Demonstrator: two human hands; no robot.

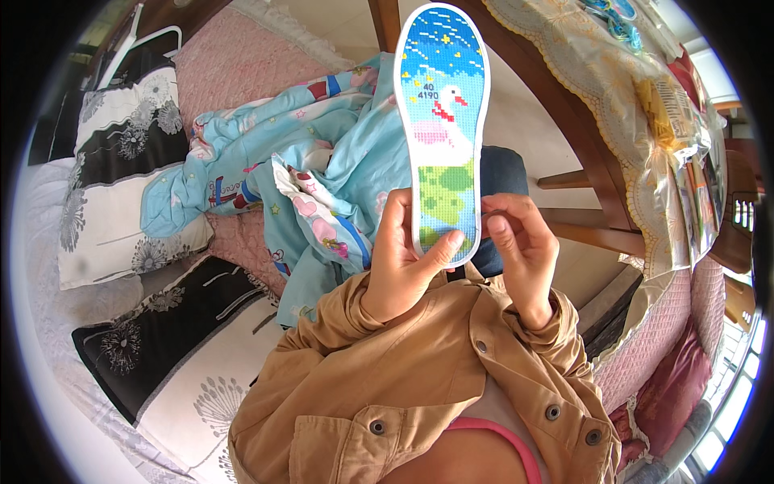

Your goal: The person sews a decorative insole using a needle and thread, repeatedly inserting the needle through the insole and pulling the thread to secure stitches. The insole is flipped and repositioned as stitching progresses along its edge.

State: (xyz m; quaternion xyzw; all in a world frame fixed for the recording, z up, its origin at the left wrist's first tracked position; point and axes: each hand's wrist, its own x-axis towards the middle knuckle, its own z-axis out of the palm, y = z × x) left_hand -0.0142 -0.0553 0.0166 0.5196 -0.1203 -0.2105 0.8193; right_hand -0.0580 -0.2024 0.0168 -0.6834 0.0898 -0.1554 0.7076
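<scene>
A cross-stitch shoe insole (450,148) with a white rim is held upright in front of me. Its face shows a blue night sky, a white swan with a red bow, and green patches, plus small printed figures. My left hand (406,260) grips the heel end, with the thumb across the front and the fingers behind. Close against the insole's right edge is my right hand (523,248), its fingers curled and the thumb bent near the index finger. Whether a needle or thread sits between those fingertips is too small to tell.
To the left lie a crumpled light-blue printed cloth (344,157) and black-and-white cushions (181,345) on a pink quilted cover (242,66). At the right stands a wooden table (580,121) with a lace-edged cloth (604,91), plastic packets (671,127) and blue thread (626,30).
</scene>
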